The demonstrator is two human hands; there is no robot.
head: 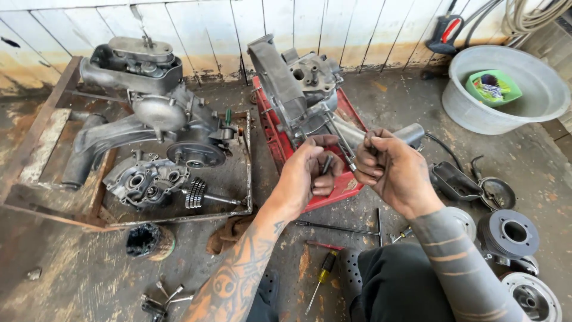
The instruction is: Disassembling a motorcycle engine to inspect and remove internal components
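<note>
L hand [310, 170] gripping small dark bolt [326, 164]; R hand [390, 167] clenching thin metal rod [344, 146] by engine case [298, 89] on red tray [333, 191]

You've got one view only: head cam, looking steeply down and fwd over your own arms at the workshop floor [71, 280], close in, facing the plank wall [208, 24] at frame top. No 2nd view.

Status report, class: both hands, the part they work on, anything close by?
Left hand shut on small metal piece. Right hand grips rod. Engine case on red tray behind.
</note>
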